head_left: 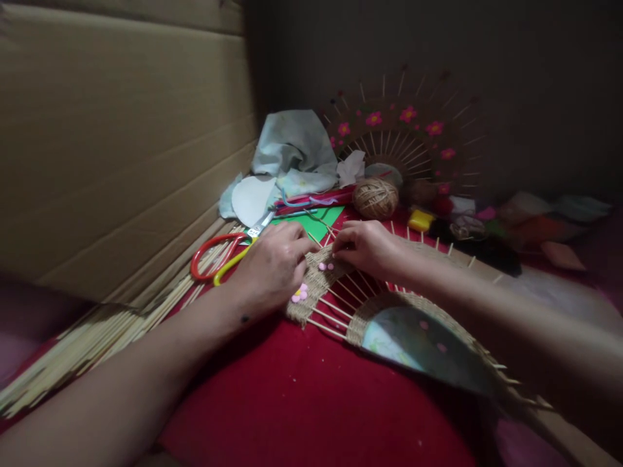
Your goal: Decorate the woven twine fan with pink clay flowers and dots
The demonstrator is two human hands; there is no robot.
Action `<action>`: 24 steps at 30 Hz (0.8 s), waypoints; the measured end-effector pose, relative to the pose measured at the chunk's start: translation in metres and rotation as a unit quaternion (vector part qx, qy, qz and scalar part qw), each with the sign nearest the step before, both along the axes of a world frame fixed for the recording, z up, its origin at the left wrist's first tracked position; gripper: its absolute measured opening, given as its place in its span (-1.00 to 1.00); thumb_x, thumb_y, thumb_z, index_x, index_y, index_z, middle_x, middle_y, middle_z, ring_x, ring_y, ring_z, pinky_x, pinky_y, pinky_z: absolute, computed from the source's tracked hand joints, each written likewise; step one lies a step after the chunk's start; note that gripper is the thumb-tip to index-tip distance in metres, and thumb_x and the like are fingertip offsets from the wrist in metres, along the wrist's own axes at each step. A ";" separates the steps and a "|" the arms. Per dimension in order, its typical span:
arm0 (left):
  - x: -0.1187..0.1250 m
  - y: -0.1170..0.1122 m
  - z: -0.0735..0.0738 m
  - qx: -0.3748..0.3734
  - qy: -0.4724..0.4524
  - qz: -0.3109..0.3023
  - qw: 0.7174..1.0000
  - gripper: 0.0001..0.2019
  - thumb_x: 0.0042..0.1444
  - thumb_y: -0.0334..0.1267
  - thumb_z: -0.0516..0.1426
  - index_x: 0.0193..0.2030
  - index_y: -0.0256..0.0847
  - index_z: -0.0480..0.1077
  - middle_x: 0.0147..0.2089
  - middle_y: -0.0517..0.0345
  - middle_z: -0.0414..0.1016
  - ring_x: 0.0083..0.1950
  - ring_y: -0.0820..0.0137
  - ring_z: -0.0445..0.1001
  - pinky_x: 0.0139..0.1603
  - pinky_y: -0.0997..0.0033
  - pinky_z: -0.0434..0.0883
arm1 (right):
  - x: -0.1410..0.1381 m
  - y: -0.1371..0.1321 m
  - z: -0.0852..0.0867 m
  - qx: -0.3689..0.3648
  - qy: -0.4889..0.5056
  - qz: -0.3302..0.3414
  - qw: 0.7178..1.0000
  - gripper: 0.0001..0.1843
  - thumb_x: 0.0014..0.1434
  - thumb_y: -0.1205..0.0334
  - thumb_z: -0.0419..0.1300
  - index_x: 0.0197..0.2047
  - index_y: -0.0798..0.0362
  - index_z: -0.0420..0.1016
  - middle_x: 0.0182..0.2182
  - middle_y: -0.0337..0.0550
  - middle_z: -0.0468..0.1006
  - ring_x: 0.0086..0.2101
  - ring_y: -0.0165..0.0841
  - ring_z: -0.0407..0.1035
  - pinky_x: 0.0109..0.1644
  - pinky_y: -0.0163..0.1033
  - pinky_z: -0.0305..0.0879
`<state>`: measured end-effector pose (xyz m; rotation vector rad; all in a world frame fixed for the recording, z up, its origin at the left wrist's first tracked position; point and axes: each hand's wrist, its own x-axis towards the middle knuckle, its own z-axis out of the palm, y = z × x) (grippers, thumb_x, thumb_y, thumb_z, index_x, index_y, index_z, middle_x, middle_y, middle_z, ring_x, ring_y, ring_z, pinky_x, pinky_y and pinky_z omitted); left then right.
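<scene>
A semicircular woven twine fan (318, 282) with thin wooden sticks lies on the red cloth, its outer band dotted with small pink pieces and a pink flower with a yellow centre. My left hand (278, 261) bends over the left part of that band, thumb and forefinger pinched at its outer edge by a stick tip. Facing it, my right hand (366, 246) has its fingers closed on the same edge, a short gap away. Both sets of fingertips are partly hidden. Pale patterned fabric (389, 336) fills the fan's inner half-circle, shaded by my right forearm.
Scissors (198, 261) with red and yellow handles lie beside my left wrist. Thin wooden sticks (109, 344) spread along a cardboard wall (126, 130). Behind my hands are a twine ball (374, 198), green paper (321, 224) and crumpled fabric (296, 143). Another flowered fan (407, 115) stands at the back.
</scene>
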<state>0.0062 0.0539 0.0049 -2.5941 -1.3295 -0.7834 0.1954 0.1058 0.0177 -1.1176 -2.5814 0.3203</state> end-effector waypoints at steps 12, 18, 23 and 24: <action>0.003 -0.005 0.005 -0.006 -0.012 -0.005 1.000 -0.79 0.04 -0.50 0.04 -0.26 -0.30 0.48 -0.30 0.00 0.39 -0.22 0.30 0.33 -0.18 0.24 0.32 | 0.001 -0.004 -0.010 0.010 -0.032 0.029 0.999 -0.82 0.08 0.43 0.15 -0.36 0.09 0.59 -0.39 -0.14 0.48 -0.36 -0.39 0.35 -0.28 -0.30 0.23; 0.003 -0.005 0.004 -0.007 -0.011 -0.008 1.000 -0.80 0.05 -0.49 0.05 -0.27 -0.31 0.48 -0.29 0.00 0.39 -0.22 0.30 0.33 -0.20 0.25 0.32 | 0.004 -0.007 -0.013 0.018 -0.045 0.048 0.998 -0.75 0.15 0.39 0.08 -0.34 0.07 0.60 -0.39 -0.13 0.45 -0.38 -0.40 0.31 -0.30 -0.29 0.19; 0.002 -0.004 0.002 -0.004 -0.011 -0.011 1.000 -0.77 0.07 -0.48 0.01 -0.25 -0.31 0.48 -0.29 -0.01 0.39 -0.23 0.30 0.33 -0.20 0.25 0.33 | 0.007 -0.011 -0.014 0.057 -0.081 0.086 0.991 -0.70 0.14 0.43 0.03 -0.31 0.05 0.60 -0.39 -0.09 0.43 -0.41 -0.41 0.27 -0.35 -0.27 0.15; 0.002 -0.003 0.002 -0.006 -0.011 -0.010 1.000 -0.77 0.07 -0.48 0.00 -0.25 -0.30 0.48 -0.29 -0.01 0.39 -0.22 0.31 0.33 -0.19 0.25 0.33 | 0.007 -0.011 -0.013 0.056 -0.085 0.087 0.991 -0.69 0.14 0.44 0.02 -0.31 0.05 0.60 -0.39 -0.09 0.44 -0.41 -0.41 0.27 -0.35 -0.27 0.15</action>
